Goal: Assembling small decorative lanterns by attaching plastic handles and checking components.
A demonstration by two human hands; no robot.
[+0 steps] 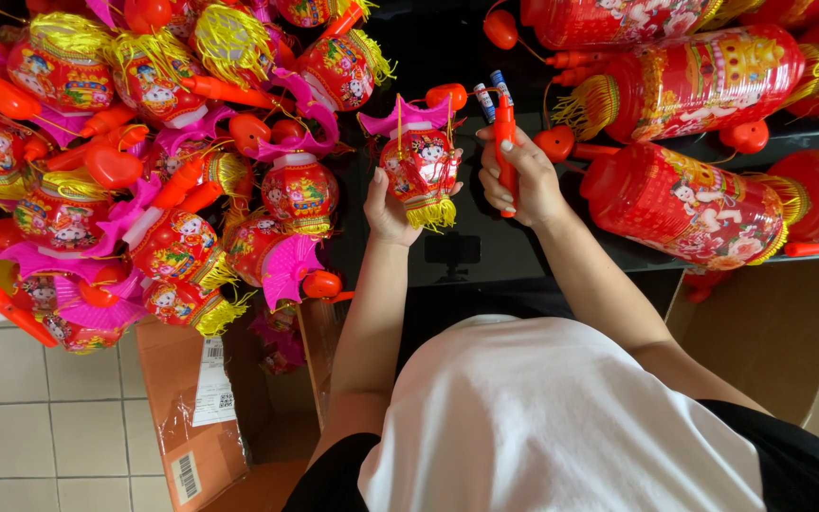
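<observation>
My left hand (389, 210) cups a small red toy lantern (421, 163) with a pink roof and a yellow fringe, held upright over the dark tabletop (485, 261). My right hand (523, 180) grips the lantern's orange plastic handle stick (504, 152). Two small batteries (493, 95) stick up from the top of that hand. An orange bulb-shaped cap (447, 95) sits just above the lantern.
A heap of matching small red and pink lanterns (144, 161) fills the left. Larger red cylinder lanterns (694, 199) lie on the right. Open cardboard boxes stand on the tiled floor at lower left (191, 417) and lower right (770, 332).
</observation>
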